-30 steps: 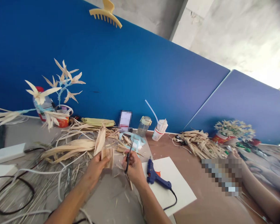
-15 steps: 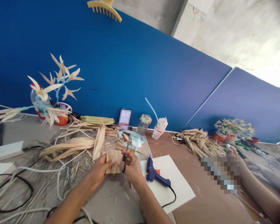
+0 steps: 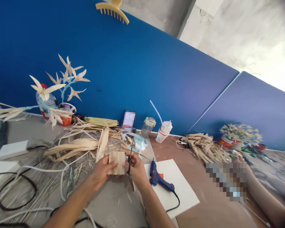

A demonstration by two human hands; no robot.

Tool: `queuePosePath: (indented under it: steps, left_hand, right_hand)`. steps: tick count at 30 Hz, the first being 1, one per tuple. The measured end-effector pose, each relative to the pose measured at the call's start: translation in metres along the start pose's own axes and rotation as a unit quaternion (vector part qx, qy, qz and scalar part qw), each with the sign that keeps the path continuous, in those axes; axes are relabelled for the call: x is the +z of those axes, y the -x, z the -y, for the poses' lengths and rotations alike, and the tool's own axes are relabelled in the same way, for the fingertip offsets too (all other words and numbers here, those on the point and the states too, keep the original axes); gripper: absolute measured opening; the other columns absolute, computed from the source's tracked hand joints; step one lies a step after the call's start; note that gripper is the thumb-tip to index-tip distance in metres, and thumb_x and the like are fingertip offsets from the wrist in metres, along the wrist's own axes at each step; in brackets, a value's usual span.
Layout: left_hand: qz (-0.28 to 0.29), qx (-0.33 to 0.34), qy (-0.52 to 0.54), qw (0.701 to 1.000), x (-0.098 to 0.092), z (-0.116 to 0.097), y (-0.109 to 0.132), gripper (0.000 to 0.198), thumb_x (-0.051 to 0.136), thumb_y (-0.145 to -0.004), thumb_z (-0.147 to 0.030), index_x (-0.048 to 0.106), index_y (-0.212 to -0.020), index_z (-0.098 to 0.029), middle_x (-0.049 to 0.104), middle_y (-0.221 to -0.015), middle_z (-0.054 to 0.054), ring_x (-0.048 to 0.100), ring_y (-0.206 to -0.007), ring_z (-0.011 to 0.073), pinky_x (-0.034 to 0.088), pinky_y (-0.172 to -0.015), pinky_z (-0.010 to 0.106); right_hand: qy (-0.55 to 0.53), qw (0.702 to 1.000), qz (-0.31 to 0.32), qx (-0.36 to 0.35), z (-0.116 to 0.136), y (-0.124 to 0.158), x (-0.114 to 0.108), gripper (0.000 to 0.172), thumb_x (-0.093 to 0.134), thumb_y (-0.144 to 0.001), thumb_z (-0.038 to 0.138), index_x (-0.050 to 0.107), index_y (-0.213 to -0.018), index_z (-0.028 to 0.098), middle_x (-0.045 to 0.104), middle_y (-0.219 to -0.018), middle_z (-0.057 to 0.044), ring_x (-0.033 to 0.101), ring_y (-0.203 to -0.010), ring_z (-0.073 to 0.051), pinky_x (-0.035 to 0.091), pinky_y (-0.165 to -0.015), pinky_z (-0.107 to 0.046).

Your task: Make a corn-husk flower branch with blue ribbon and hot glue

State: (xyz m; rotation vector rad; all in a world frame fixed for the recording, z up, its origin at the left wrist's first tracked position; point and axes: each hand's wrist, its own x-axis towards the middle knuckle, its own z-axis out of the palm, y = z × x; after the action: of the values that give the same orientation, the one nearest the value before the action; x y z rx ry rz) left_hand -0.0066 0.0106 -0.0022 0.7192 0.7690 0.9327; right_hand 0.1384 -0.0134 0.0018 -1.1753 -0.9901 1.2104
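Over an open patch of grey bench (image 3: 114,199), short of its back edge, left fingers (image 3: 112,165) clamp a squarish, streaked straw-coloured panel (image 3: 120,162), right fingers (image 3: 135,158) black scissors (image 3: 130,162).

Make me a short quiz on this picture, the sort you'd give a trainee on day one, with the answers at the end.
1. Multiple choice. What is in the person's right hand?
A) a paper cup
B) scissors
C) a clear bottle

2. True or false. The blue glue gun lies on the white sheet.

3. Short answer. What does the left hand grip?

Key
1. B
2. True
3. A flat, straw-coloured piece; what it is made of is hard to tell from here.
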Motion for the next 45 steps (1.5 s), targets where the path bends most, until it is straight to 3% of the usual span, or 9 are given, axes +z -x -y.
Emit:
queuePosePath:
  steps: [11, 16, 21, 27, 33, 35, 38, 40, 45]
  left_hand:
    - [-0.167, 0.115, 0.054, 0.978, -0.008, -0.015, -0.006, 0.038, 0.077, -0.057, -0.021, 0.063, -0.091, -0.014, 0.071, -0.071, 0.002, 0.066, -0.062, 0.0168, 0.051, -0.057, 0.026]
    - [-0.159, 0.134, -0.009, 0.978, -0.01, -0.013, -0.006, 0.04, 0.075, -0.059, -0.03, 0.063, -0.094, -0.015, 0.07, -0.077, 0.004, 0.065, -0.07, 0.0195, 0.05, -0.063, 0.028]
    - [-0.099, 0.198, -0.247, 0.943, -0.011, -0.008, -0.005, 0.024, 0.07, -0.066, -0.032, 0.068, -0.083, -0.016, 0.068, -0.075, 0.003, 0.058, -0.072, 0.0183, 0.044, -0.067, 0.026]
    - [0.023, 0.131, -0.256, 0.957, 0.0, -0.005, 0.002, 0.018, 0.07, -0.065, -0.028, 0.07, -0.079, -0.016, 0.066, -0.07, 0.001, 0.056, -0.066, 0.0166, 0.043, -0.061, 0.023]
    - [-0.04, 0.03, -0.032, 0.998, -0.001, -0.008, 0.003, 0.038, 0.079, -0.059, -0.027, 0.062, -0.092, -0.018, 0.068, -0.092, 0.005, 0.064, -0.077, 0.0192, 0.052, -0.063, 0.03]
    - [-0.017, -0.005, 0.003, 1.0, -0.002, -0.007, 0.003, 0.04, 0.079, -0.061, -0.024, 0.062, -0.096, -0.017, 0.068, -0.094, 0.007, 0.065, -0.074, 0.0177, 0.054, -0.064, 0.03]
    - [0.024, -0.065, 0.012, 0.998, -0.003, -0.004, 0.003, 0.034, 0.078, -0.063, -0.021, 0.063, -0.093, -0.015, 0.067, -0.077, 0.004, 0.062, -0.061, 0.0128, 0.054, -0.062, 0.028]
    - [0.019, -0.064, 0.012, 0.998, -0.001, -0.003, 0.004, 0.034, 0.078, -0.062, -0.016, 0.063, -0.092, -0.015, 0.065, -0.071, 0.001, 0.059, -0.055, 0.0102, 0.052, -0.059, 0.026]
    - [-0.025, -0.011, 0.037, 0.999, 0.003, -0.002, 0.003, 0.044, 0.078, -0.059, -0.009, 0.061, -0.098, -0.018, 0.069, -0.09, 0.004, 0.064, -0.07, 0.0134, 0.052, -0.062, 0.023]
  right_hand:
    - [0.125, 0.991, 0.039, -0.027, 0.008, 0.012, 0.005, 0.033, 0.068, -0.06, 0.02, 0.059, -0.092, 0.018, 0.051, -0.06, 0.005, 0.046, -0.053, -0.012, 0.035, -0.051, -0.023]
    - [0.147, 0.987, 0.035, -0.061, 0.001, 0.013, 0.006, 0.032, 0.066, -0.065, 0.023, 0.062, -0.097, 0.018, 0.053, -0.063, 0.003, 0.048, -0.055, -0.013, 0.037, -0.052, -0.023]
    - [0.033, 0.998, -0.02, -0.058, 0.003, 0.006, 0.007, 0.037, 0.069, -0.061, 0.025, 0.058, -0.096, 0.017, 0.057, -0.066, 0.003, 0.053, -0.06, -0.013, 0.043, -0.057, -0.024]
    - [0.003, 0.998, -0.052, -0.047, 0.006, 0.003, 0.0, 0.037, 0.068, -0.06, 0.022, 0.055, -0.094, 0.017, 0.055, -0.063, 0.005, 0.05, -0.055, -0.011, 0.039, -0.054, -0.022]
    - [0.001, 0.997, -0.049, -0.063, 0.003, 0.002, -0.001, 0.035, 0.068, -0.062, 0.025, 0.054, -0.093, 0.018, 0.055, -0.062, 0.005, 0.052, -0.054, -0.012, 0.04, -0.054, -0.023]
    - [0.005, 0.994, -0.066, -0.085, 0.002, 0.002, 0.0, 0.035, 0.068, -0.062, 0.026, 0.054, -0.094, 0.018, 0.057, -0.064, 0.003, 0.053, -0.057, -0.012, 0.042, -0.056, -0.024]
    - [0.019, 0.99, -0.09, -0.109, 0.0, 0.002, 0.0, 0.035, 0.067, -0.064, 0.029, 0.054, -0.094, 0.019, 0.058, -0.069, 0.001, 0.054, -0.06, -0.013, 0.044, -0.057, -0.024]
    - [0.024, 0.99, -0.089, -0.111, -0.002, 0.002, 0.0, 0.035, 0.067, -0.064, 0.031, 0.054, -0.095, 0.019, 0.058, -0.07, 0.001, 0.054, -0.061, -0.013, 0.044, -0.058, -0.024]
    - [0.02, 0.991, -0.083, -0.104, -0.004, 0.001, 0.0, 0.034, 0.066, -0.065, 0.031, 0.054, -0.094, 0.018, 0.058, -0.072, 0.0, 0.054, -0.062, -0.013, 0.044, -0.059, -0.025]
